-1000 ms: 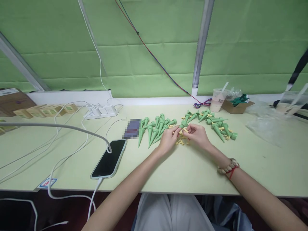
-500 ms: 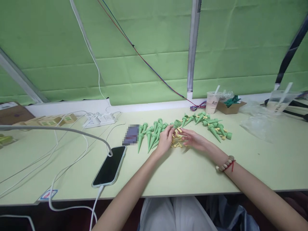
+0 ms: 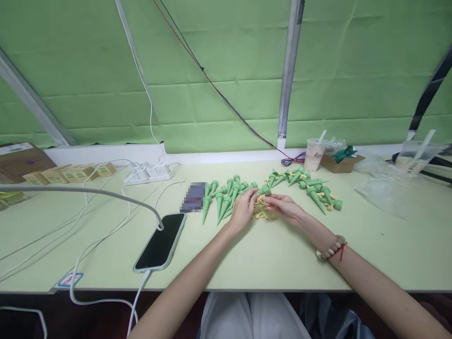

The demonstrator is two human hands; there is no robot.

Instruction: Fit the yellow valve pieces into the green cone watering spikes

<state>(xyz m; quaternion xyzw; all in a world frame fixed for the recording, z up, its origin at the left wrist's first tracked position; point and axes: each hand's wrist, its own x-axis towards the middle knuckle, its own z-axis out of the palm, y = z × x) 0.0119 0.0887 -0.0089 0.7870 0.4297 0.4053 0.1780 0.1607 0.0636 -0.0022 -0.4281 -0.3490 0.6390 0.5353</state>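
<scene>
My left hand (image 3: 243, 209) and my right hand (image 3: 284, 207) meet at the middle of the pale green table (image 3: 247, 254). Between their fingertips sits a green cone-shaped spike (image 3: 264, 190), pinched by the left hand, with the right fingers touching it. Under the hands lies a small heap of yellow plastic pieces (image 3: 262, 214). A row of green spikes (image 3: 226, 194) lies just left of my left hand. A looser pile of green spikes mixed with yellow pieces (image 3: 310, 188) lies behind my right hand.
A black phone (image 3: 160, 241) on a white cable lies to the left. Behind it are a white power strip (image 3: 148, 173) and small boxes (image 3: 67, 173). At the back right stand a drink cup (image 3: 314, 154), a cardboard box (image 3: 342, 161) and clear plastic bags (image 3: 388, 188).
The left hand has brought the green spike down from a raised position towards the yellow heap. The right hand's fingers have closed in on it from an open, flat pose.
</scene>
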